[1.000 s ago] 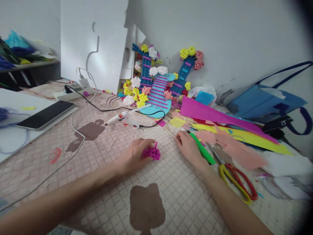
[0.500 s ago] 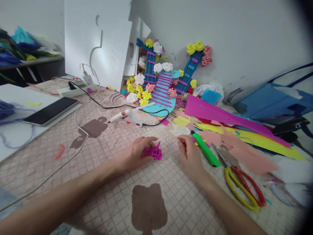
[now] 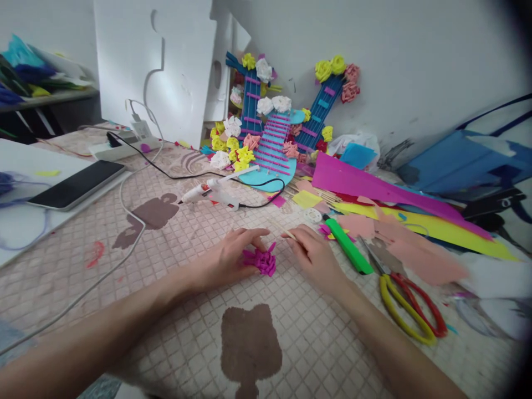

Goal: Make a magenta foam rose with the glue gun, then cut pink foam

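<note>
The purple flower point(image 3: 266, 261) sits by the left hand point(image 3: 233, 255), whose thumb and fingers pinch its near side. I think they hold it there so the curly front does not get squashed. The hand hides the back of the flower, and I can't tell if it touches the counter point(image 3: 195, 332). Just right of the flower, the right hand point(image 3: 318, 257) has its fingers pressed together on a thin stick point(image 3: 282, 228), perhaps leaving the tip free. Its other end is hidden. Behind the flower, the glue gun point(image 3: 210, 191) points left, maybe to aim its hot nose away. Far right of the flower, a blue bag point(image 3: 449, 163) is cut off.
</note>
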`<state>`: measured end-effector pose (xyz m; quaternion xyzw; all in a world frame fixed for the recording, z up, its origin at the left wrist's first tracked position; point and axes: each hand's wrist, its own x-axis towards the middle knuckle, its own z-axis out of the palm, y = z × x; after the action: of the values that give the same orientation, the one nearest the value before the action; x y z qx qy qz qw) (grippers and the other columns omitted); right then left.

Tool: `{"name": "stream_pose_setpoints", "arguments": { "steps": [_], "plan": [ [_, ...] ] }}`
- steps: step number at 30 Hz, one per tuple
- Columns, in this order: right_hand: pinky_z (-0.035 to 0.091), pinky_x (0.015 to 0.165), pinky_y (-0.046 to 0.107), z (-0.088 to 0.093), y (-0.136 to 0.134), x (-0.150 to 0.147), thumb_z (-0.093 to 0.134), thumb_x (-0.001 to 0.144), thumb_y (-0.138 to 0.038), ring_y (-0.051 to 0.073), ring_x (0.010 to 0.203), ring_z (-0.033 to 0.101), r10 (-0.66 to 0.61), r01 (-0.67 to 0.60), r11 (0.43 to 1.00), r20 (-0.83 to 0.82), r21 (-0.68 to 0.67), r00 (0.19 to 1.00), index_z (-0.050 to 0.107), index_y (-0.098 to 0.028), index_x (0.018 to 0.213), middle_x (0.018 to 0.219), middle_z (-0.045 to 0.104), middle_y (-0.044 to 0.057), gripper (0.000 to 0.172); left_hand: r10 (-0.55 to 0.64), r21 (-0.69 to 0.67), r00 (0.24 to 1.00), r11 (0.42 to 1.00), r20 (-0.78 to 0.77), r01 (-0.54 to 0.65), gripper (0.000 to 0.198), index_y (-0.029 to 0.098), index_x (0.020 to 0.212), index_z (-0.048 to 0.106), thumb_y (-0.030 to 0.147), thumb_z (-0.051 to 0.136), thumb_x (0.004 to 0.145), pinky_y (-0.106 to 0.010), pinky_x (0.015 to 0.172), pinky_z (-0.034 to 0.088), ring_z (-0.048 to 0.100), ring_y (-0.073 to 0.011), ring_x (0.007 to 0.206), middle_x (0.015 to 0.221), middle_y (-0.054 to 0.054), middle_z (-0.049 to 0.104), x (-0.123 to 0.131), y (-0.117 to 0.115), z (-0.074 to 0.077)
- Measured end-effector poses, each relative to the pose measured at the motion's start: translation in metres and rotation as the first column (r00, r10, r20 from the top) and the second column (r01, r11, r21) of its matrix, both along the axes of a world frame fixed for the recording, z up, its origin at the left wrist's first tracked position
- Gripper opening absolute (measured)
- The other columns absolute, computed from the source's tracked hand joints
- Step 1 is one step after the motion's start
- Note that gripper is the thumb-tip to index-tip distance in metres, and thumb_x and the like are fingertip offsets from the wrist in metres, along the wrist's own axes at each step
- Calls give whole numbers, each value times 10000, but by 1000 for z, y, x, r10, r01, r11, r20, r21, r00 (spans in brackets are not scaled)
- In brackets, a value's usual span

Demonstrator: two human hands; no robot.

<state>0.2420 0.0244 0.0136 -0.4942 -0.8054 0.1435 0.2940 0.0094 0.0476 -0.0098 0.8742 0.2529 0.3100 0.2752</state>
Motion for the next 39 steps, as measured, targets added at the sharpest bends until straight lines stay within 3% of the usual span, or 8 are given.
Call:
{"name": "stream_pose_setpoints", "arguments": {
  "steps": [4, 8, 13, 17, 24, 33, 39],
  "plan": [
    [407, 636, 265, 8, 2, -2, 507, 904, -229, 152, 695, 571, 18, -20, 991, -15, -130, 1000, 608, -200, 936, 773, 638, 9, 110, -10, -1, 1000, 1000, -16, 10, 705, 233, 1357, 336, 90, 652, 743, -398, 954, 437, 553, -227, 1091, 1092, -59, 627, 1, 0, 1],
    [381, 601, 252, 8, 2, -3, 533, 871, -210, 135, 637, 566, 40, -35, 968, 14, -249, 999, 613, -220, 1027, 762, 665, -18, 176, -16, 2, 999, 1000, -51, 16, 735, 229, 1372, 334, 124, 691, 738, -406, 975, 417, 508, -245, 1159, 1124, -56, 625, 0, 1, 3],
    [365, 609, 248, 5, 1, -5, 525, 862, -199, 148, 684, 580, 47, -37, 968, 35, -247, 998, 597, -214, 831, 736, 649, -18, 80, -52, -29, 997, 998, -49, 51, 760, 241, 1406, 281, 110, 664, 763, -413, 987, 408, 508, -236, 1157, 1097, -42, 647, -1, 2, 3],
    [328, 571, 238, 5, 1, -5, 523, 857, -195, 134, 621, 533, 46, -33, 972, 52, -231, 998, 541, -203, 730, 668, 598, -27, 129, -72, -24, 997, 997, -34, 71, 754, 242, 1411, 275, 106, 653, 772, -412, 983, 404, 515, -230, 1140, 1089, -45, 646, -1, 4, 3],
    [316, 577, 232, 5, 1, -4, 524, 851, -167, 125, 625, 519, 61, -42, 969, 72, -244, 996, 522, -200, 727, 658, 569, -38, 128, -63, -43, 996, 997, -58, 61, 737, 228, 1393, 310, 83, 661, 762, -372, 980, 417, 516, -209, 1134, 1088, -42, 648, -1, 4, 7],
    [316, 566, 235, 4, 2, -2, 512, 846, -157, 128, 632, 523, 65, -45, 967, 72, -250, 995, 535, -195, 729, 673, 581, -29, 125, -23, -25, 996, 999, -91, 21, 688, 199, 1356, 365, 150, 683, 748, -420, 960, 461, 527, -247, 1146, 1239, -117, 550, -2, 2, 9],
    [305, 554, 234, 4, 2, -2, 521, 839, -165, 123, 609, 506, 61, -37, 968, 88, -250, 994, 525, -196, 709, 651, 569, -34, 134, -37, -42, 995, 999, -88, 33, 639, 203, 1333, 399, 117, 659, 756, -395, 940, 468, 545, -232, 1111, 1177, -102, 581, -3, 3, 11]
  ]
}}
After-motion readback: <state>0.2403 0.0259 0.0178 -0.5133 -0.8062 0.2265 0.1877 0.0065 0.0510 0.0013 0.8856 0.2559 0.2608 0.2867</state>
